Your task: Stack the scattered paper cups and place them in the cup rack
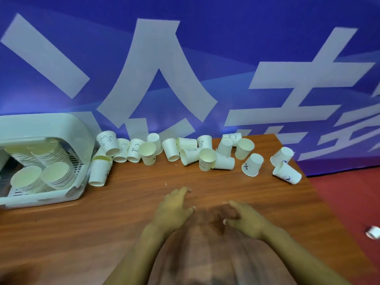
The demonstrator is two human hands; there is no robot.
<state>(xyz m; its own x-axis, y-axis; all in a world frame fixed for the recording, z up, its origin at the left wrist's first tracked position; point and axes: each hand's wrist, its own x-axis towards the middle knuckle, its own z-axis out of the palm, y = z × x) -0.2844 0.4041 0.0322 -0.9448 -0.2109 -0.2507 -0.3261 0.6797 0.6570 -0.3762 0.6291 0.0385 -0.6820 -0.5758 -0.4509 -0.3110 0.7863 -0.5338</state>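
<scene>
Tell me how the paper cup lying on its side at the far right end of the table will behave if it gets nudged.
The paper cup lies on its side near the table edge, so it would probably roll in a curve and could drop off. It looks empty and thin-walled, likely very light and easily crushed by firm fingers.

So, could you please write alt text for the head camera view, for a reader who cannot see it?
Two empty hands, left and right, hover open over a wooden table strewn with white paper cups along a blue banner. At far left a white cup rack already holds stacked cups. One more cup lies on the red floor.
</scene>
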